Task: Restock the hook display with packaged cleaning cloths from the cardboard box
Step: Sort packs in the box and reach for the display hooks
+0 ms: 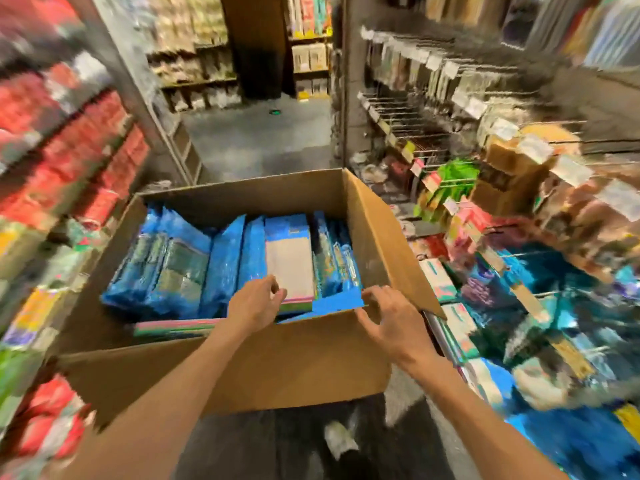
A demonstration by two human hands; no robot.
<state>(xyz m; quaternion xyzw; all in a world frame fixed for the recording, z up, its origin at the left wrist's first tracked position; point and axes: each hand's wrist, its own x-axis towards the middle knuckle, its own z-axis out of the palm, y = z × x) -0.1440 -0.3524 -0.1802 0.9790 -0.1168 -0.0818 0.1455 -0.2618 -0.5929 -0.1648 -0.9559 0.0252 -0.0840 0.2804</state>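
Observation:
An open cardboard box (311, 358) stands in the aisle in front of me, filled with several blue packaged cleaning cloths (221, 265) standing on edge. One pack (290, 261) near the middle shows a pale cloth face under a blue header. My left hand (256, 304) reaches into the box, fingers curled at that pack's lower end. My right hand (384, 313) rests over the box's near right corner, fingers spread, touching a blue pack edge there. The hook display (491, 258) with hanging packs is on the right, blurred.
Shelves of red and mixed packages (69, 150) line the left side. Wire hooks with price tags (408, 126) jut from the right wall. The aisle floor (256, 133) runs ahead beyond the box. A shoe (341, 441) shows below the box.

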